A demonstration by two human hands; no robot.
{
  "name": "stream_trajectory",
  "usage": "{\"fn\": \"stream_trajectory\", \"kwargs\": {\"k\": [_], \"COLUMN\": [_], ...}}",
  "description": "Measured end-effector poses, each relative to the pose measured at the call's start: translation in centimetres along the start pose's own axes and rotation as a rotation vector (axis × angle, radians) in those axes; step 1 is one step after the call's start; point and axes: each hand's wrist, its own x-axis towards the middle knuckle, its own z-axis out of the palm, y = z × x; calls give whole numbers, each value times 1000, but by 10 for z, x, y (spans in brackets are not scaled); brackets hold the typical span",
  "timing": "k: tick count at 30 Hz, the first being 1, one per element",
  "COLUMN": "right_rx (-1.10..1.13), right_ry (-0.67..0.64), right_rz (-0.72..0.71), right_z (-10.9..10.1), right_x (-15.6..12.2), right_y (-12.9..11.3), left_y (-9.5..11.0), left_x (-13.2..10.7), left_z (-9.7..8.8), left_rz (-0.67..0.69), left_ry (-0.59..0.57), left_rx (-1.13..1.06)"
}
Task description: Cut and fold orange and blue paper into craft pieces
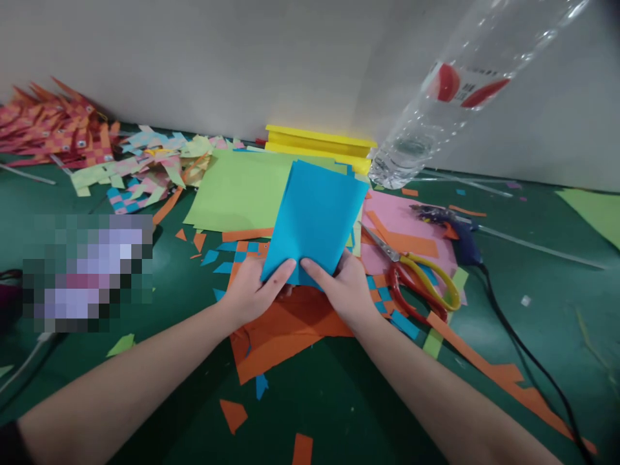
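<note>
The blue paper (pixel 317 223) is in front of you, in the middle of your view, held at its lower edge with its upper end leaning slightly to the right; a second layer shows along its left side. Your left hand (pixel 254 287) has the lower left corner pinched, thumb lying flat on the front and fingers curled mostly out of sight behind; your right hand (pixel 349 284) grips the lower right part the same way, the two thumb tips near each other; both hands are closed on the sheet.

Below it lies a torn-edged orange paper (pixel 285 339); behind it, a light green sheet (pixel 232 190) and a yellow folded strip (pixel 317 140) near the wall (pixel 194 64); to your right, scissors (pixel 400 258) with red and yellow handles lie partly over pink paper (pixel 382 242), near a dark blue corded tool (pixel 467 242); a clear plastic bottle (pixel 450 135) stands beyond; to your far left, a pile of red-and-orange woven pieces (pixel 58 132) sits beside mixed paper scraps (pixel 150 168); a blurred-out object (pixel 92 274) lies nearer you on the green table (pixel 194 400).
</note>
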Motion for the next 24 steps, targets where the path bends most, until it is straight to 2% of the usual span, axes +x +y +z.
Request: {"fn": "stream_trajectory", "kwargs": {"k": [5, 9, 12, 16, 24], "right_rx": [99, 150, 141, 80, 57], "right_ry": [-93, -131, -126, -189, -168], "right_rz": [-25, -71, -73, -97, -99], "right_z": [2, 2, 2, 2, 3], "right_x": [-3, -4, -4, -4, -4], "right_y": [-2, -2, -2, -4, -3], "left_y": [1, 1, 2, 2, -5], "left_x": [1, 2, 3, 4, 5], "left_z": [1, 1, 1, 2, 5], "left_rz": [-42, -24, -23, -71, -98], "left_ry": [53, 47, 61, 67, 27], "left_rx": [12, 22, 19, -46, -198]}}
